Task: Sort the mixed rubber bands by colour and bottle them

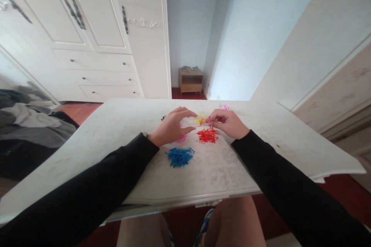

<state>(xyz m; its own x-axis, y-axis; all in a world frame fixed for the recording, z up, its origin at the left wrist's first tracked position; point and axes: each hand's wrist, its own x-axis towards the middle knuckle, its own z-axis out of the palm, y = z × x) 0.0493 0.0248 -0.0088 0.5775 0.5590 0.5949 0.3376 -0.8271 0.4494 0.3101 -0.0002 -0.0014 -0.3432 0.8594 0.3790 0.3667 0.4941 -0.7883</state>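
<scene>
My left hand is curved in a C over the white table, thumb and fingers on either side of what looks like a small clear plastic container. Its outline is faint. My right hand pinches some thin red strips at the container's right side. Just below lies a pile of red strips. Yellow strips show between my hands. Nearer me is a pile of blue strips. Pink strips lie partly hidden beneath my left hand.
Small black pieces lie beyond my left hand, and a pink item lies beyond my right. The white table has its near edge above my knees. Dark clothes are heaped at left. A wooden nightstand stands against the wall.
</scene>
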